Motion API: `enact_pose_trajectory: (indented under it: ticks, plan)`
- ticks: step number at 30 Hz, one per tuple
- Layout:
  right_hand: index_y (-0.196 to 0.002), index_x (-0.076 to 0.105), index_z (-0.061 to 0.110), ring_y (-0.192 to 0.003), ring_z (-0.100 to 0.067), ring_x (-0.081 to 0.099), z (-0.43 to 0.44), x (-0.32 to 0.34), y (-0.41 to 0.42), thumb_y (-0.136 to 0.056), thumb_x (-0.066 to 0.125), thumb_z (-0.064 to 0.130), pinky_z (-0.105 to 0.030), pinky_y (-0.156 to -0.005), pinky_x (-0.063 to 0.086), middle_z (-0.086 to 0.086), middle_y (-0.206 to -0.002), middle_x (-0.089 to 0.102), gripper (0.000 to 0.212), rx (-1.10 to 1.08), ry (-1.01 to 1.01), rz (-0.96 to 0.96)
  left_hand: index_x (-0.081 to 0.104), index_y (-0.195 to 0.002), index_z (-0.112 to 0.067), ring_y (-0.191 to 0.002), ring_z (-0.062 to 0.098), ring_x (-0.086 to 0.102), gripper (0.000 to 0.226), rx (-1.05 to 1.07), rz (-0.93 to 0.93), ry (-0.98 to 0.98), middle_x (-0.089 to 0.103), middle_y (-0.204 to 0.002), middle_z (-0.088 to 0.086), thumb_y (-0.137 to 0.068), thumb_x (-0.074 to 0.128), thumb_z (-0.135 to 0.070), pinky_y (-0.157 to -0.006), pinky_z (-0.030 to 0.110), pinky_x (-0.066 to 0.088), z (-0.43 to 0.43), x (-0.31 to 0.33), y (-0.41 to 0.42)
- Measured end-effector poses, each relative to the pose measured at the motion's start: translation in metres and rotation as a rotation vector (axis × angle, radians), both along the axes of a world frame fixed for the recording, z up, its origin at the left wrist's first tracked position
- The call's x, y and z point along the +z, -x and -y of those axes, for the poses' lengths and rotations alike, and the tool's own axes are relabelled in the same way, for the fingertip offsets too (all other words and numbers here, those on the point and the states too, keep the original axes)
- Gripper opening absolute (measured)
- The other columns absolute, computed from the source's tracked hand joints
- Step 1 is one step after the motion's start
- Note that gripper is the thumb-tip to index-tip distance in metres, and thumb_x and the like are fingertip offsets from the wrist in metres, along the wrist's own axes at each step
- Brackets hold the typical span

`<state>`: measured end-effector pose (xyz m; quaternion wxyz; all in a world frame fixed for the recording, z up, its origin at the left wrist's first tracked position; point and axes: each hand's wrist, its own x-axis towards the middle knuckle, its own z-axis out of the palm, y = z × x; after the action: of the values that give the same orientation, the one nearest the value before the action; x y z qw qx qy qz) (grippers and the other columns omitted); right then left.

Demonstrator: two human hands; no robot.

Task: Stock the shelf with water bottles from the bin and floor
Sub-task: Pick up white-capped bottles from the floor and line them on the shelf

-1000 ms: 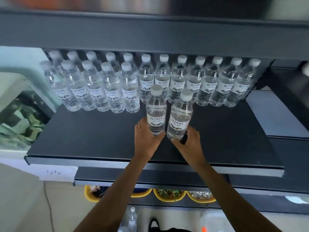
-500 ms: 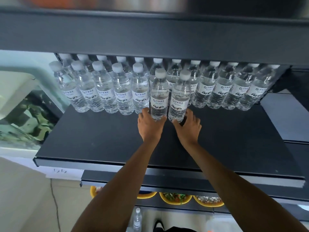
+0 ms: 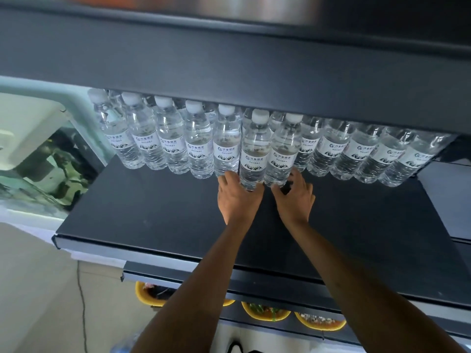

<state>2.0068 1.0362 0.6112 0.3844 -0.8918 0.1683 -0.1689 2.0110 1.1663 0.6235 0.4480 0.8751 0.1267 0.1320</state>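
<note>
Here, in the head view, the left hand (image 3: 238, 200) grips one water bottle (image 3: 254, 151) by its base, the right hand (image 3: 295, 200) the neighbouring bottle (image 3: 283, 151); low holds likely keep both upright, beside the front row (image 3: 198, 149) on the shelf (image 3: 153, 205).

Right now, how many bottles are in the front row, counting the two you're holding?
7. Five bottles stand side by side from the shelf's left end; the sixth bottle is held by the left hand, the seventh bottle by the right hand. Back row partly hidden.
</note>
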Motion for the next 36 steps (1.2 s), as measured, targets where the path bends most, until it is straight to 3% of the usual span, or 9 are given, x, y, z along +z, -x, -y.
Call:
enact_pose_trajectory:
  ticks: [6, 13, 27, 32, 36]
  plan:
    - [-0.143, 0.05, 0.029, -0.121, -0.023, 0.049, 0.002, -0.004, -0.002, -0.088, 0.07, 0.044, -0.047, -0.105, 0.035, 0.01, -0.117, 0.066, 0.061, 0.016, 0.023, -0.012, 0.043, -0.098, -0.019, -0.087, 0.019, 0.051, 0.048, 0.005, 0.013, 0.017, 0.048, -0.096, -0.005, -0.079, 0.078, -0.045, -0.087, 0.042, 0.051, -0.001, -0.001, 0.001]
    - [-0.152, 0.041, 0.03, -0.127, -0.024, 0.046, 0.0, -0.001, 0.0, -0.091, 0.07, 0.042, -0.045, -0.109, 0.029, 0.007, -0.127, 0.066, 0.069, 0.022, 0.024, -0.022, 0.046, -0.102, -0.015, -0.093, 0.021, 0.053, 0.046, 0.001, 0.006, 0.015, 0.051, -0.102, -0.001, -0.083, 0.077, -0.044, -0.088, 0.04, 0.048, -0.002, 0.0, 0.002]
    - [-0.151, 0.043, 0.027, -0.127, -0.029, 0.045, 0.0, -0.007, -0.003, -0.091, 0.068, 0.045, -0.043, -0.108, 0.029, 0.003, -0.129, 0.067, 0.067, 0.014, 0.074, -0.04, 0.048, -0.103, -0.013, -0.094, 0.024, 0.054, 0.046, 0.0, 0.011, 0.01, 0.053, -0.102, 0.002, -0.084, 0.076, -0.044, -0.086, 0.04, 0.048, -0.004, -0.003, 0.001]
    - [-0.151, 0.044, 0.028, -0.128, -0.03, 0.046, 0.001, -0.005, -0.005, -0.089, 0.07, 0.046, -0.041, -0.107, 0.029, 0.004, -0.13, 0.067, 0.069, 0.025, 0.095, -0.058, 0.05, -0.108, -0.012, -0.103, 0.025, 0.054, 0.047, -0.063, -0.014, 0.018, 0.054, -0.11, 0.003, -0.083, 0.077, -0.041, -0.093, 0.04, 0.047, -0.008, 0.0, 0.009]
    - [-0.153, 0.043, 0.027, -0.132, -0.028, 0.045, 0.003, -0.001, -0.003, -0.089, 0.072, 0.044, -0.042, -0.11, 0.028, 0.007, -0.135, 0.066, 0.072, 0.075, 0.003, -0.047, 0.051, -0.116, -0.016, -0.106, 0.018, 0.058, 0.045, -0.086, -0.073, 0.215, 0.051, -0.118, -0.001, -0.085, 0.078, -0.034, -0.093, 0.038, 0.052, -0.022, 0.009, 0.032]
